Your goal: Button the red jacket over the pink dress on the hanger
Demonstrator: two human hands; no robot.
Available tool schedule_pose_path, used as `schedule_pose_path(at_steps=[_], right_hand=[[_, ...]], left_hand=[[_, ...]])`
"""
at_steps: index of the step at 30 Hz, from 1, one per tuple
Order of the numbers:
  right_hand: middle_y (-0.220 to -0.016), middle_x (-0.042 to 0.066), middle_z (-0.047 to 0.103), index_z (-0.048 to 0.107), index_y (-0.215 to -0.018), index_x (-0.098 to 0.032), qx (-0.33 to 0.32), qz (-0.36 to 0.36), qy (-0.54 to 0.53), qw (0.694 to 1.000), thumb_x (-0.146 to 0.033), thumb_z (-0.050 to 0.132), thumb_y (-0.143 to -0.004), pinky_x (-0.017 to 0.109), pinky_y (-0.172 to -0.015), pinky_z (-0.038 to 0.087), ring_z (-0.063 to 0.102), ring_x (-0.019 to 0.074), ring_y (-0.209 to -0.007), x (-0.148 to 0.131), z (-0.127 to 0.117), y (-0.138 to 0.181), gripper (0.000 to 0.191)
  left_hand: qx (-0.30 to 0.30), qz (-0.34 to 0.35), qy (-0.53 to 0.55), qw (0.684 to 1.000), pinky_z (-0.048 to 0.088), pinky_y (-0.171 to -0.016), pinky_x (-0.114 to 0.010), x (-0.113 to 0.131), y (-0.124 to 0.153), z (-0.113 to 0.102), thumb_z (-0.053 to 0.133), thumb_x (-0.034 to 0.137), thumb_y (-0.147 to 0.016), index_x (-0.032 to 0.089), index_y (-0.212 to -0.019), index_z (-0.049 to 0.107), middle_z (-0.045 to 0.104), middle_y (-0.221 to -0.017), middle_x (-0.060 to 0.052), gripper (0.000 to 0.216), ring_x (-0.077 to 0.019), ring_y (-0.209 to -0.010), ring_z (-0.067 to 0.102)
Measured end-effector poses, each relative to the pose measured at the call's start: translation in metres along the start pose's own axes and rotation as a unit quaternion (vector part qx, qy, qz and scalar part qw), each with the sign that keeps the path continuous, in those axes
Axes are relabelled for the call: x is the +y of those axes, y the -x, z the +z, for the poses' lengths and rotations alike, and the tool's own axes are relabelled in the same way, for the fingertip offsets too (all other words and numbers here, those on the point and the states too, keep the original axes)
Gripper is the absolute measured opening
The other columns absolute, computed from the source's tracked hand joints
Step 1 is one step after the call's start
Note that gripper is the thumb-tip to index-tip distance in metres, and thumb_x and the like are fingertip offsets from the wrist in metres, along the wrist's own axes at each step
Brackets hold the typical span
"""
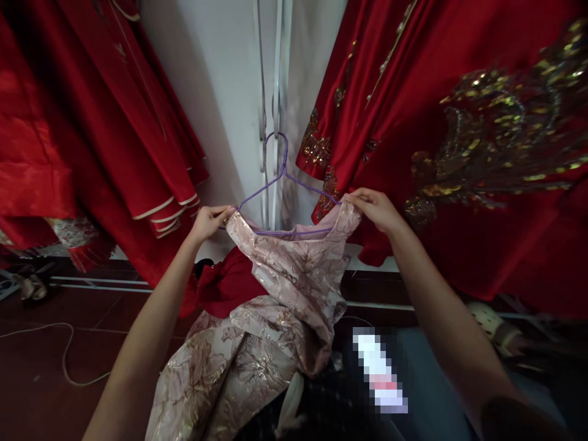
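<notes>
A pale pink dress (294,275) with a shiny floral pattern hangs by its shoulders on a thin purple hanger (285,173). The hanger's hook goes up to the white metal rack bars in front of the wall. My left hand (211,222) pinches the dress at its left shoulder, by the hanger's end. At the opposite shoulder, my right hand (374,208) has its fingers closed on the fabric. The lower part of the dress drapes down and to the left, close to my body. Red fabric (229,283) shows behind it.
Red garments (156,135) hang at the left, and a red one with gold sequins (496,122) hangs at the right. White rack bars (277,73) stand upright between them. A cable (68,355) and shoes (32,286) are on the dark floor. A pixelated bright patch lies lower right.
</notes>
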State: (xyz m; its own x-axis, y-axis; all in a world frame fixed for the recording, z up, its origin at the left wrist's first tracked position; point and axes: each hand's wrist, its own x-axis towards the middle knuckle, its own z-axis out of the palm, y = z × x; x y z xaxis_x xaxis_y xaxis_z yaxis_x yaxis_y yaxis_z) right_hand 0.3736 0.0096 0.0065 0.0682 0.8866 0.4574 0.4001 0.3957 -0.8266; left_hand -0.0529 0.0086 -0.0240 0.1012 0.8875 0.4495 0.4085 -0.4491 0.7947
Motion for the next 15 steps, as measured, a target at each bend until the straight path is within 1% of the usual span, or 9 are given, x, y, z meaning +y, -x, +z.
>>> schedule_pose_path(at_steps=[2, 4, 5, 7, 9, 11, 13, 14, 15], right_hand=[[-0.062, 0.001, 0.062, 0.062, -0.067, -0.021, 0.076, 0.025, -0.007, 0.997, -0.054, 0.069, -0.062, 0.027, -0.049, 0.04, 0.053, 0.014, -0.052, 0.016, -0.004, 0.003, 0.034], [-0.058, 0.001, 0.062, 0.061, -0.066, -0.022, 0.13, 0.04, 0.005, 0.991, -0.054, 0.068, -0.063, 0.029, -0.049, 0.041, 0.053, 0.0158, -0.052, 0.032, -0.01, 0.012, 0.033], [-0.058, 0.002, 0.062, 0.061, -0.065, -0.023, 0.145, 0.045, 0.017, 0.988, -0.055, 0.067, -0.063, 0.029, -0.049, 0.042, 0.054, 0.0167, -0.052, 0.039, -0.012, 0.018, 0.032], [-0.059, 0.003, 0.063, 0.06, -0.063, -0.023, 0.138, 0.059, 0.049, 0.987, -0.056, 0.065, -0.064, 0.031, -0.05, 0.043, 0.056, 0.0189, -0.054, 0.047, -0.013, 0.033, 0.033], [-0.06, 0.005, 0.064, 0.061, -0.063, -0.022, 0.09, 0.072, 0.067, 0.991, -0.057, 0.064, -0.063, 0.032, -0.051, 0.043, 0.057, 0.0202, -0.055, 0.044, -0.01, 0.049, 0.035], [-0.062, 0.005, 0.065, 0.063, -0.065, -0.021, -0.015, 0.057, 0.068, 0.996, -0.057, 0.064, -0.065, 0.032, -0.051, 0.045, 0.058, 0.0201, -0.056, 0.029, -0.002, 0.063, 0.036], [-0.069, 0.005, 0.067, 0.065, -0.07, -0.021, -0.173, -0.016, 0.09, 0.981, -0.054, 0.059, -0.072, 0.031, -0.058, 0.047, 0.06, 0.0195, -0.064, 0.002, 0.009, 0.072, 0.033], [-0.073, 0.004, 0.067, 0.065, -0.072, -0.021, -0.221, -0.055, 0.106, 0.968, -0.051, 0.058, -0.075, 0.031, -0.062, 0.048, 0.061, 0.0193, -0.068, -0.013, 0.015, 0.074, 0.031], [-0.074, 0.003, 0.067, 0.064, -0.073, -0.021, -0.236, -0.087, 0.12, 0.96, -0.05, 0.057, -0.078, 0.031, -0.065, 0.048, 0.061, 0.0191, -0.07, -0.027, 0.022, 0.075, 0.029]], left_hand=[[0.041, 0.007, -0.021, 0.999, 0.039, -0.054, -0.021, -0.014, 0.007, -0.005, 0.06, 0.059, -0.07, 0.011, -0.086, 0.072, 0.066, -0.068, -0.002, 0.051, -0.0125, -0.061, 0.053], [0.06, -0.005, -0.044, 0.997, 0.037, -0.051, -0.021, -0.028, 0.019, -0.009, 0.057, 0.061, -0.071, 0.011, -0.083, 0.072, 0.064, -0.063, -0.002, 0.053, -0.0119, -0.056, 0.051], [0.058, -0.015, -0.057, 0.997, 0.036, -0.05, -0.021, -0.034, 0.026, -0.01, 0.055, 0.062, -0.072, 0.011, -0.082, 0.072, 0.063, -0.06, -0.001, 0.054, -0.0119, -0.054, 0.051], [0.037, -0.028, -0.104, 0.993, 0.036, -0.048, -0.021, -0.041, 0.041, -0.011, 0.051, 0.062, -0.075, 0.012, -0.082, 0.072, 0.062, -0.057, -0.001, 0.054, -0.0121, -0.051, 0.051], [-0.008, -0.013, -0.177, 0.984, 0.036, -0.049, -0.021, -0.037, 0.053, -0.009, 0.049, 0.058, -0.079, 0.014, -0.082, 0.072, 0.062, -0.056, -0.001, 0.049, -0.0122, -0.051, 0.052], [-0.068, 0.036, -0.247, 0.966, 0.038, -0.052, -0.022, -0.021, 0.061, -0.003, 0.047, 0.051, -0.083, 0.017, -0.085, 0.071, 0.065, -0.061, -0.001, 0.042, -0.0128, -0.054, 0.055], [-0.115, 0.109, -0.286, 0.945, 0.042, -0.06, -0.023, 0.004, 0.061, 0.009, 0.044, 0.046, -0.087, 0.019, -0.09, 0.07, 0.068, -0.074, -0.004, 0.037, -0.0149, -0.064, 0.059], [-0.122, 0.148, -0.29, 0.937, 0.044, -0.067, -0.025, 0.018, 0.059, 0.017, 0.042, 0.043, -0.089, 0.019, -0.091, 0.068, 0.069, -0.082, -0.006, 0.035, -0.0166, -0.073, 0.061], [-0.127, 0.186, -0.284, 0.932, 0.045, -0.077, -0.027, 0.03, 0.055, 0.026, 0.041, 0.04, -0.09, 0.02, -0.095, 0.067, 0.069, -0.092, -0.007, 0.033, -0.0185, -0.085, 0.061]])
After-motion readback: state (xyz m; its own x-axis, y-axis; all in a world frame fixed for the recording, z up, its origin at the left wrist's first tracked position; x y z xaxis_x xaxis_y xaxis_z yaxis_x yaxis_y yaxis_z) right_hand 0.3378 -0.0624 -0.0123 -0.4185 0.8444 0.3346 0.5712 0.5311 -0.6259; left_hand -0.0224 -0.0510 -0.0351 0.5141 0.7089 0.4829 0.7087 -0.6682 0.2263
